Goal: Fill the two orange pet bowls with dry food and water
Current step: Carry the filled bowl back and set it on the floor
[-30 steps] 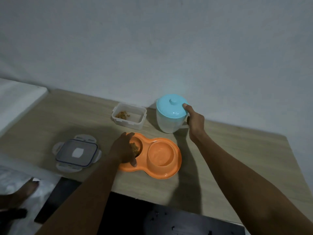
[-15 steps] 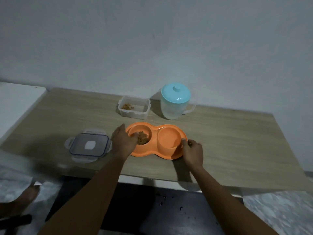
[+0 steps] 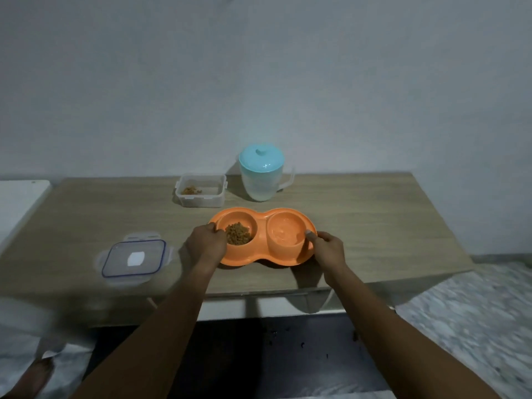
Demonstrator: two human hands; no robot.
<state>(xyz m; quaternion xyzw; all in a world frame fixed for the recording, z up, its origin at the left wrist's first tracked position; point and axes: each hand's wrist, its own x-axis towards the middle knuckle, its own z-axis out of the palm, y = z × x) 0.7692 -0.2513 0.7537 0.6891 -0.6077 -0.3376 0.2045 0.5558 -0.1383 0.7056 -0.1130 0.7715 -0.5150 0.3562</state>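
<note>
Double bowl: I see the orange double pet bowl [image 3: 262, 237] near the front edge of the wooden table [image 3: 374, 220].
Left cup: brown kibble [image 3: 237, 233].
Right cup: looks wet, I cannot tell for sure.
Left hand [image 3: 205, 246]: clasps the bowl's left rim.
Right hand [image 3: 328, 249]: pinches the right rim.
Behind: clear food container [image 3: 200, 190] beside a blue-lidded jug [image 3: 261, 171].
Left: loose container lid [image 3: 134, 258], lying flat.
</note>
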